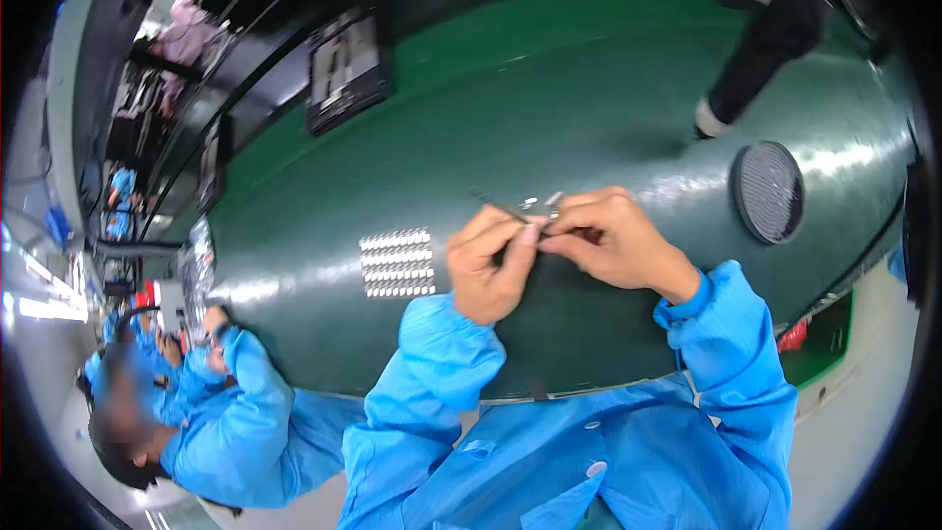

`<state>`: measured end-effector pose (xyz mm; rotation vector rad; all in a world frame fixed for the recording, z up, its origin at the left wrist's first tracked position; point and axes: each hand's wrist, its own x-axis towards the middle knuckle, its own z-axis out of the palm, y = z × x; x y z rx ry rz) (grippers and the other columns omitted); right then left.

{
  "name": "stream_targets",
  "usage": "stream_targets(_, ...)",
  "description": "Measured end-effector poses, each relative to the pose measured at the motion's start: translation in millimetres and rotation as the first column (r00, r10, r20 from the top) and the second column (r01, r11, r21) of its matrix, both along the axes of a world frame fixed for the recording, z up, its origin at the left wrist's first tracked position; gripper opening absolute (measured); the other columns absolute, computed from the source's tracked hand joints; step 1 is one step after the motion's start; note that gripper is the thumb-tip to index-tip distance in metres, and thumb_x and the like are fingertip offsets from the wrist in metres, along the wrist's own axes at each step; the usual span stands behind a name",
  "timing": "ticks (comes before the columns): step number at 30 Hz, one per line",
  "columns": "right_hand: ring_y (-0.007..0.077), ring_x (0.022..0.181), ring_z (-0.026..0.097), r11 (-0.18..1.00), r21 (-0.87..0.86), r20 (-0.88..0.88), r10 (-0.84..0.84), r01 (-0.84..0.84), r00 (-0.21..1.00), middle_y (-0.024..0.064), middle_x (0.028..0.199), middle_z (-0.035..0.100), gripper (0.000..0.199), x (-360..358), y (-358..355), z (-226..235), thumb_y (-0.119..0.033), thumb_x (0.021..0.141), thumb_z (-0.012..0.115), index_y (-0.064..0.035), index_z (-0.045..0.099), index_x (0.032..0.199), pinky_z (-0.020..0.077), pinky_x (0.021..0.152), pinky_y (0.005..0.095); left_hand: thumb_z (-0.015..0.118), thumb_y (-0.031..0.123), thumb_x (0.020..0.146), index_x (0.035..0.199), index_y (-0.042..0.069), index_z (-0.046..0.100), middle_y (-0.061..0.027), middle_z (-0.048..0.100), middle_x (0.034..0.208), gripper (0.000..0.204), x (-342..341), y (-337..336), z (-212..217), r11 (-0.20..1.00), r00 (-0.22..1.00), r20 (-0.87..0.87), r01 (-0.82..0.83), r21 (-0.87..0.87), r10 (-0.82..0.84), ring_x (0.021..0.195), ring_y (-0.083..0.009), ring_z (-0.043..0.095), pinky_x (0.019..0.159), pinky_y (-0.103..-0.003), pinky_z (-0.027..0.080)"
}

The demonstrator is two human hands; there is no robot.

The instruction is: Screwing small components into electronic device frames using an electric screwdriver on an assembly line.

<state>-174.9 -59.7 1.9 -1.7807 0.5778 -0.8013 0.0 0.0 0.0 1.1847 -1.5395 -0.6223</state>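
My left hand [488,260] is closed, its thumb and forefinger pinching a thin dark strip [502,203] that sticks out to the upper left. My right hand [613,240] is closed too, fingertips pinched together and almost touching the left thumb. A small shiny metal piece [554,199] shows at the right fingertips; its exact kind is too small to tell. Another tiny bright piece [530,203] appears just beyond the fingers. To the left of my hands, several small silvery parts [397,263] lie in neat rows on the green table mat [589,334].
A round dark ribbed dish [769,192] sits at the right. Behind it a black arm with a pale tip [751,69] reaches down over the table. A dark tray with parts [345,69] stands at the back left. A co-worker in blue [235,422] sits close on my left.
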Motion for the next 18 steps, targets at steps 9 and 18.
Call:
stream_targets(9, 0.0108, 0.049, 0.052, 0.965, 0.060, 0.077, -0.261, 0.257, 0.962, 0.0088, 0.062, 0.059, 0.004, -10.9, 10.8, 19.3, 0.001, 0.078, 0.068, 0.0044, 0.067, 0.078, 0.0380, 0.045, 0.0254, 0.075, 0.001, 0.072, 0.096, -0.001, 0.068, -0.0129, 0.067, 0.093, 0.026, 1.2, -5.2, -6.9, 0.994, 0.981, 0.184, 0.072, -0.087, -0.055, 0.088, -0.0266, 0.064, 0.075, -0.032, 0.051)
stream_targets(18, 0.0112, 0.055, 0.039, 0.501, -0.142, 0.597, -0.645, 0.854, 0.478, 0.0036, 0.073, 0.041, 0.026, -191.9, 132.9, 36.2, -0.019, 0.100, 0.041, 0.0017, 0.055, 0.093, 0.0280, 0.048, 0.0253, 0.080, 0.023, 0.069, 0.107, 0.006, 0.067, -0.0155, 0.053, 0.131, 0.044, -12.6, -5.6, -1.9, 0.995, 0.812, 0.575, -0.085, -0.044, 0.095, 0.129, -0.0384, 0.040, 0.104, -0.048, 0.032)
